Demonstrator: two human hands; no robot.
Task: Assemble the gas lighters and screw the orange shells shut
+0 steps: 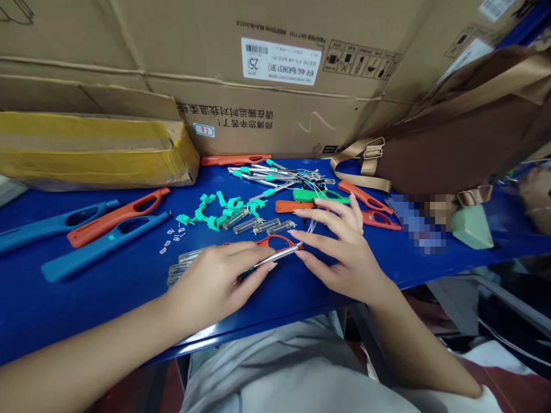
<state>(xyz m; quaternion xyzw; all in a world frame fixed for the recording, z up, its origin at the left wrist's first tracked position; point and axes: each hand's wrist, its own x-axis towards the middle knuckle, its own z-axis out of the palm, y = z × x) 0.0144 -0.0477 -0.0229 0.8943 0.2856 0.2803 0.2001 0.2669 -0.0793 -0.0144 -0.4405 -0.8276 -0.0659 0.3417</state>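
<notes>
My left hand grips a thin silver metal tube between thumb and fingers, with a dark green part near the fingertips. At the tube's right end, my right hand closes its thumb and a fingertip; its other fingers are bent and spread above. Thin white wires rise from that end. Behind the tube lies an orange lighter casing, partly covered by my left hand. Clear plastic fuel tanks sit just beyond, and more show beside my left hand.
Green plastic clips, small white pieces and wired metal tubes lie on the blue table. Blue casings are at left, red ones at right. A yellow-taped box, large carton and brown bag stand behind.
</notes>
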